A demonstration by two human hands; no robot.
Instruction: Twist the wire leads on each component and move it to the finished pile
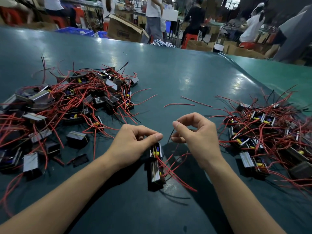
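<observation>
At the near middle of the worktop (168, 68), the left hand (133, 142) grips a component (156, 150) by its top while the right hand (192, 130) pinches its thin black lead (170, 135), which rises between them. Its red leads (172, 173) trail toward the person. Piles (70, 100) lie left and right.

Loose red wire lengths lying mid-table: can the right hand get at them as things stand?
Probably yes. The loose red wires lie on bare green table just beyond the right hand, unobstructed, though it pinches a thin black lead.
</observation>
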